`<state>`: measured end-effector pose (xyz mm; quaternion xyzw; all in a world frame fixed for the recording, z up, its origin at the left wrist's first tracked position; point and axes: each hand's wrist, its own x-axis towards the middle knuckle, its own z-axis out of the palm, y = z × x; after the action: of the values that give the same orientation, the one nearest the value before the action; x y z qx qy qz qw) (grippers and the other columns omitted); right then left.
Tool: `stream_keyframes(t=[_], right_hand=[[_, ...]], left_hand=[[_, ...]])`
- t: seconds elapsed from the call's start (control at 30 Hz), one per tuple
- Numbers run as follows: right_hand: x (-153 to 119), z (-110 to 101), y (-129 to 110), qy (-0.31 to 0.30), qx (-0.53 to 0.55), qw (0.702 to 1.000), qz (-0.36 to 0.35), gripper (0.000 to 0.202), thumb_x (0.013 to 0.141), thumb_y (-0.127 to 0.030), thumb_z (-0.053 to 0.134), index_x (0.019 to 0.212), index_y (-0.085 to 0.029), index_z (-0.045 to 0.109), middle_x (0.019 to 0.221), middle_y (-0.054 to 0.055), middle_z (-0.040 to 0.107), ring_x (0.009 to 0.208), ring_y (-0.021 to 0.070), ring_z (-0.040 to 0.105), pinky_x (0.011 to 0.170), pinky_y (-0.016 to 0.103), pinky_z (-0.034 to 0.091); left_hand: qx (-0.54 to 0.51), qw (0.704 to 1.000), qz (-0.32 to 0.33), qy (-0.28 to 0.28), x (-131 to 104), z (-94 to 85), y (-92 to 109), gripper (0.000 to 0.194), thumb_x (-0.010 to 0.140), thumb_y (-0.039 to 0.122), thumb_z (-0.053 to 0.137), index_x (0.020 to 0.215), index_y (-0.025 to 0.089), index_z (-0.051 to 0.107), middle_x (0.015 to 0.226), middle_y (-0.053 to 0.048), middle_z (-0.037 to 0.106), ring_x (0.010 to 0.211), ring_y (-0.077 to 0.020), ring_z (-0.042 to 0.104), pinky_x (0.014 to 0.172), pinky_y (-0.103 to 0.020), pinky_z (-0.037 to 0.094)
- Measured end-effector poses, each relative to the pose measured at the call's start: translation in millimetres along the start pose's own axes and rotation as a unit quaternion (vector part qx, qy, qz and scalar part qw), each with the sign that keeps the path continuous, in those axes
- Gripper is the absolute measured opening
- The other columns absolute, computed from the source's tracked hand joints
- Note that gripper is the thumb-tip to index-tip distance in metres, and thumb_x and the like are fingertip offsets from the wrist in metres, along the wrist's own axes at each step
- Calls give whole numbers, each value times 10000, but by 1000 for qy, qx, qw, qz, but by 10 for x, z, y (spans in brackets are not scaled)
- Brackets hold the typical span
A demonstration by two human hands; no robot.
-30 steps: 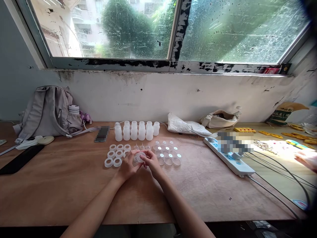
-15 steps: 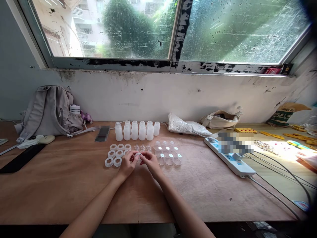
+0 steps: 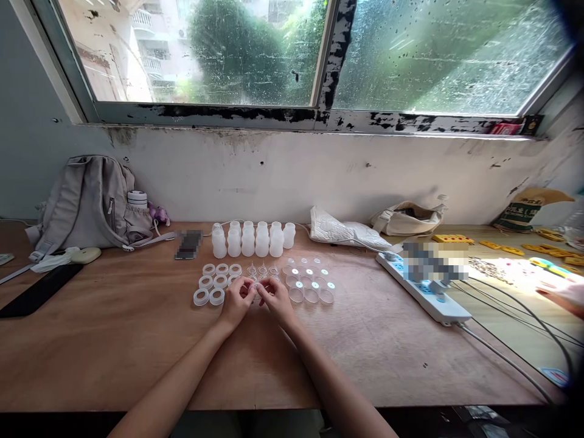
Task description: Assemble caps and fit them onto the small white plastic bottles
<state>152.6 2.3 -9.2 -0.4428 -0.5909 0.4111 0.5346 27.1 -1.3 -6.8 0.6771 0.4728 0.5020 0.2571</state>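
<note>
Since a second ago your hands have slid slightly away from you and closed in; the small clear part [image 3: 256,287], then shown flat and round between the fingertips, is now nearly hidden.

Item held: small clear part, pinched between both sets of fingertips just above the table, in front of the row of clear nipples [image 3: 261,270]. Left hand [image 3: 236,302]: fingers curled together on the part. Right hand [image 3: 275,299]: the same, thumb and forefinger closed on it.

Risks, as judged:
- Part is small, pale and slick-looking; a loose pinch could let it pop free and roll among the clear caps [image 3: 309,285] just to your right, where it would be hard to pick out.
- Your left wrist sits near the white rings [image 3: 216,283]; a sideways sweep would scatter them.
- White bottles [image 3: 252,239] stand upright beyond; a forward reach could topple them.

Surface: wooden table [image 3: 114,340], worn, pale scuff to the right.

Room: grey backpack [image 3: 86,204] far left, power strip [image 3: 422,289] with cables right, stained white wall under a rain-spotted window [image 3: 319,55]. Another person's hand [image 3: 563,298] shows at the right edge.
</note>
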Motion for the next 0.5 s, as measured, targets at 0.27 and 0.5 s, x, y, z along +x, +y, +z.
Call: stream_keyframes(t=[0.27,0.5], right_hand=[[4,-30,4,0,-5,1000,-5,216,716,-340,557,822,-157,603,665,11,560,514,109,541,430,227,506],[11,-21,36,-8,-16,1000,19,240,704,-330,564,848,-145,616,789,55,630,551,132,577,444,241,514]], left_hand=[[-10,999,-19,-25,0,-10,-2,170,779,296,480,888,181,542,690,4,580,534,-103,574,506,-210,477],[3,999,-31,-8,-16,29,-44,123,781,305,464,785,182,469,657,6,574,552,-122,577,510,-227,465]])
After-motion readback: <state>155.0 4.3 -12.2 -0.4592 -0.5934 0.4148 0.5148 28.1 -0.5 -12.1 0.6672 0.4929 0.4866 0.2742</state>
